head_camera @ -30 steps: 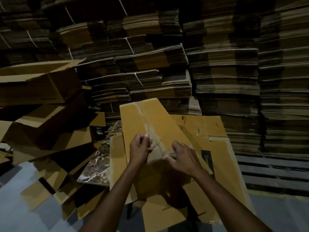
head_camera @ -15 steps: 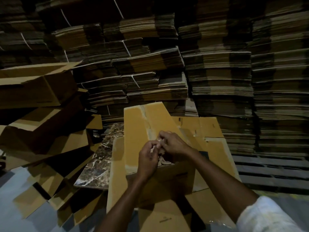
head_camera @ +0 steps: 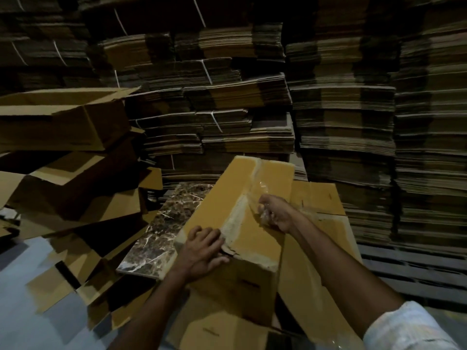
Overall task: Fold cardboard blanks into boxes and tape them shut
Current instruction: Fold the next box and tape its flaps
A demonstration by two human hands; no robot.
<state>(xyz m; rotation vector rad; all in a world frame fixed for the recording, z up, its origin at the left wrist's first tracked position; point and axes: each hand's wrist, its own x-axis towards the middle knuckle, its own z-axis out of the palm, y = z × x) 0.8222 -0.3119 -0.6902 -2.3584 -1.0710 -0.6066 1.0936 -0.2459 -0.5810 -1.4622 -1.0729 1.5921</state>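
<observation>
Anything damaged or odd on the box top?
A pale, ragged strip runs along the top seam of the box, where the brown facing is torn away. The right hand grips crumpled clear tape; the left hand rests on the near corner.

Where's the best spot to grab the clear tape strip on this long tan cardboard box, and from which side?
Take the clear tape strip by its lifted, bunched end at mid-seam, from the right, where the right hand pinches it. Farther on it lies flat on the long tan cardboard box, offering no edge. The left hand presses the near end.
</observation>
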